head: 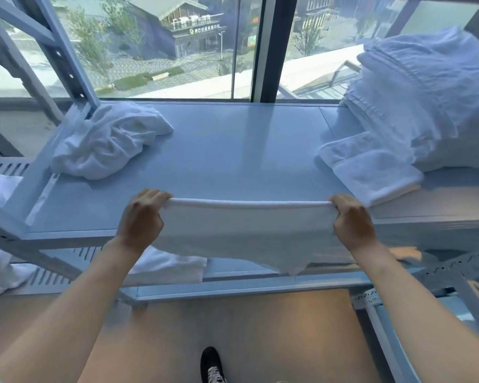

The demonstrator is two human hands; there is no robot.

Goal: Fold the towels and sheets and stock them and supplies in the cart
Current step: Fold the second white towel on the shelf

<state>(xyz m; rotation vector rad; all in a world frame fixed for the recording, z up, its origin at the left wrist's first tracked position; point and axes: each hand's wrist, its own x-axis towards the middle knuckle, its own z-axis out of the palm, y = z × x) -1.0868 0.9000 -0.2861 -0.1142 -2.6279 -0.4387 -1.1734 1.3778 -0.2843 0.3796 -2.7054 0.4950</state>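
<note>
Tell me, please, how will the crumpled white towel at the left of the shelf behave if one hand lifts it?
The crumpled towel is probably floppy: it lies in loose folds, and the towel stretched between the left hand and right hand sags below its held edge. It would likely unfurl and hang down. It looks light and unlikely to slip.

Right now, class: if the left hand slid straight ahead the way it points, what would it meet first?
Probably the crumpled towel at the shelf's far left. The left hand points forward over bare shelf, angled slightly right, so it may pass just beside it; depth is unclear.
</note>
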